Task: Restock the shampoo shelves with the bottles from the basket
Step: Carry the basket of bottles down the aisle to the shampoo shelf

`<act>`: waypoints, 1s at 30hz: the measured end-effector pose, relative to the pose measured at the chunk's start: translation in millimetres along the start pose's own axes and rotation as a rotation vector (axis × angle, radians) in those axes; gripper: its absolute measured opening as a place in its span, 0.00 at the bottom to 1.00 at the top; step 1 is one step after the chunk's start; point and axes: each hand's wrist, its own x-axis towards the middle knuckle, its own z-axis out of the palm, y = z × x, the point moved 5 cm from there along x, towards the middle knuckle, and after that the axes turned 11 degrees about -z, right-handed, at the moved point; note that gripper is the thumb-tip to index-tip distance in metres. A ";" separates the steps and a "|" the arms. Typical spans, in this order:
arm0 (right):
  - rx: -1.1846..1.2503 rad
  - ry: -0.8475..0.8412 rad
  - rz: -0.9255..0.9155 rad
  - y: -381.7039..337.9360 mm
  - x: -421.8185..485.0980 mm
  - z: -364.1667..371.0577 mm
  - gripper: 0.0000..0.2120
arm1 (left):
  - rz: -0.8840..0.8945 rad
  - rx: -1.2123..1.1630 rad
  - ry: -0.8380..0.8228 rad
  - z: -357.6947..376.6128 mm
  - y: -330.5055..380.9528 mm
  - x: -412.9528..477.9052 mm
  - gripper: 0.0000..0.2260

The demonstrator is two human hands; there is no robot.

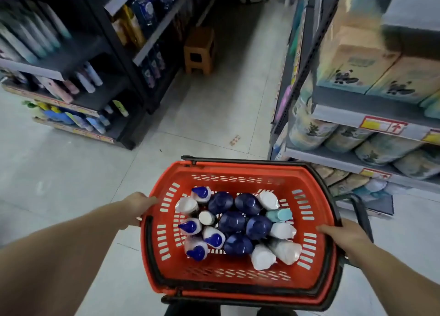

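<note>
A red plastic basket (228, 277) with black handles hangs in front of me above the floor. Several upright bottles fill it: dark blue caps (232, 221) in the middle, white bottles with blue caps (197, 250) on the left, white caps (283, 230) and one teal cap (279, 214) on the right. My left hand (137, 206) grips the basket's left rim. My right hand (344, 236) grips its right rim. Dark shelves with shampoo bottles (133, 27) stand at the upper left along the aisle.
A brown plastic stool (198, 50) stands in the aisle ahead, by the left shelves. A low end shelf (71, 115) with tubes and bottles is at the left. Grey shelves (371, 122) of tissue packs line the right. Pale tiled floor (214, 115) runs between them.
</note>
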 end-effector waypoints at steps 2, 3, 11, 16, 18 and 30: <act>0.003 0.031 0.036 -20.9 2.9 22.2 0.19 | -0.002 0.032 -0.014 -29.4 21.3 21.4 0.15; 0.005 0.041 0.051 -30.6 3.0 33.7 0.19 | 0.001 0.050 -0.024 -42.9 32.1 30.3 0.15; 0.083 0.036 0.104 -117.0 15.7 120.6 0.20 | 0.031 0.150 -0.025 -145.8 120.7 93.8 0.14; 0.104 0.011 0.140 -157.6 52.2 166.5 0.20 | 0.007 0.189 -0.011 -191.1 169.8 133.4 0.16; 0.096 0.022 0.136 -182.0 73.9 179.1 0.19 | -0.001 0.182 -0.005 -209.1 189.8 147.4 0.17; 0.146 0.106 0.176 -315.8 143.9 240.1 0.20 | 0.004 0.251 -0.095 -311.7 348.1 228.9 0.20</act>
